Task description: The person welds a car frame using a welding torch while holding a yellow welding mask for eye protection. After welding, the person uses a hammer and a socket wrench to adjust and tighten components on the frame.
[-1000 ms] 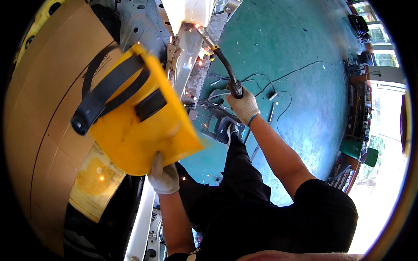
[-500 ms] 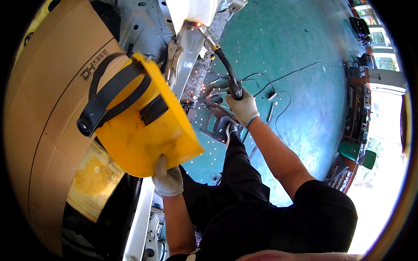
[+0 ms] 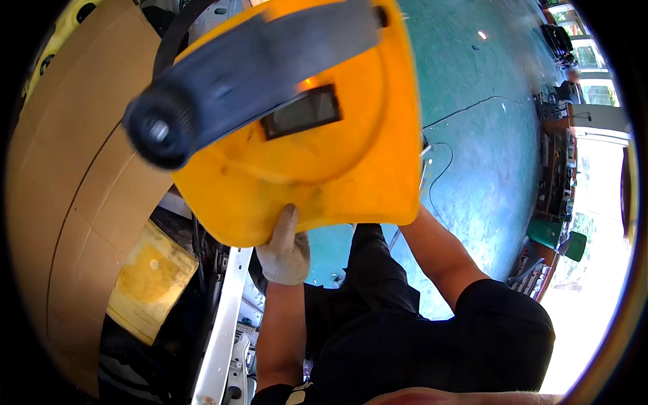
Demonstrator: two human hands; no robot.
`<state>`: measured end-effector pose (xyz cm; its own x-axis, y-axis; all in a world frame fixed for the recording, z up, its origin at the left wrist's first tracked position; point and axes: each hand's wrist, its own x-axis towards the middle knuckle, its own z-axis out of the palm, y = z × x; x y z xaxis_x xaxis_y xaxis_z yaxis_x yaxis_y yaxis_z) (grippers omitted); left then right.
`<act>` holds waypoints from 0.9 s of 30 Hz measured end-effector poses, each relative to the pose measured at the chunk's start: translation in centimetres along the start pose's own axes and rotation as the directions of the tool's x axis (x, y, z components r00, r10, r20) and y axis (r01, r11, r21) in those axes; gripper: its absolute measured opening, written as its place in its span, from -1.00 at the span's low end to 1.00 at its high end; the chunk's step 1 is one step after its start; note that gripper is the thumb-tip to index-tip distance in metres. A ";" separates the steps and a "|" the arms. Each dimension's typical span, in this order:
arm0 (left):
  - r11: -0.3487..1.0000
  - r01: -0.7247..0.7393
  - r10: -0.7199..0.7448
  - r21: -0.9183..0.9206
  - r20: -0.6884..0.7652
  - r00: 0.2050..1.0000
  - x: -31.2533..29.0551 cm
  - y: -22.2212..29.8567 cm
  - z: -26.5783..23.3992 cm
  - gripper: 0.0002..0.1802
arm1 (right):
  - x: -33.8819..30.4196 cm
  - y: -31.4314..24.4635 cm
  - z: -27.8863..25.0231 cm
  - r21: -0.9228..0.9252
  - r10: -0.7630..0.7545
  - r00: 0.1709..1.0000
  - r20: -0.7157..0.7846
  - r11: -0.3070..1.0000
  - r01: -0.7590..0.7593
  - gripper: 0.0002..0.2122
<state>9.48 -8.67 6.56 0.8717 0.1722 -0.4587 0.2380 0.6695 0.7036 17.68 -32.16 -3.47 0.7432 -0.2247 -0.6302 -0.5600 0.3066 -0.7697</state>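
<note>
A yellow welding mask (image 3: 378, 155) fills the upper middle of the view, its inner side facing me. My left hand (image 3: 285, 255), in a pale work glove, is closed on its lower edge, with the thumb lying on the inside. The mask's dark viewing window (image 3: 302, 113) shows behind the blurred black headband (image 3: 250, 71). My right forearm (image 3: 435, 246) reaches up behind the mask, which hides that hand and anything it holds. The place where the welding torch met the metal is also covered.
Brown cardboard (image 3: 81, 182) covers the left side. Beside it lie a stained yellowish panel (image 3: 152, 277) and a pale metal car-body edge (image 3: 223, 324). A thin cable (image 3: 466, 111) runs over the green floor (image 3: 486, 162). Shelving (image 3: 553, 169) and a green bin (image 3: 543, 233) stand far right.
My left hand has brought the welding mask up and to the right, turning its inside toward me. It now blocks the torch, the sparks and my right hand, all visible before.
</note>
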 end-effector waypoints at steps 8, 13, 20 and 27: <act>1.000 -0.019 0.018 -0.020 -0.092 0.996 -2.6 0.6 -8.0 -0.42 | -1.8 -1.5 0.3 -0.622 -0.209 0.977 -0.041 0.771 0.139 -0.63; 0.998 -0.018 0.027 0.054 -0.187 0.982 -3.5 0.8 -11.3 -0.40 | -1.7 -1.2 0.3 -0.636 -0.216 0.975 -0.051 0.760 0.135 -0.62; 0.999 -0.023 0.021 -0.042 -0.060 0.998 -2.3 0.1 -8.0 -0.51 | -1.3 -0.7 0.0 -0.597 -0.211 0.976 -0.059 0.791 0.135 -0.71; 0.880 -0.263 0.233 0.395 0.124 0.965 -0.4 -1.7 -3.3 -0.50 | -1.5 -0.6 0.6 -0.288 -0.283 0.959 0.025 0.916 0.278 -0.65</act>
<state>7.30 -7.55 3.76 0.9495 0.2320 -0.2111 0.1491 0.2580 0.9546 17.10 -31.45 -2.03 0.8803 -0.2788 -0.3837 -0.4119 -0.0483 -0.9099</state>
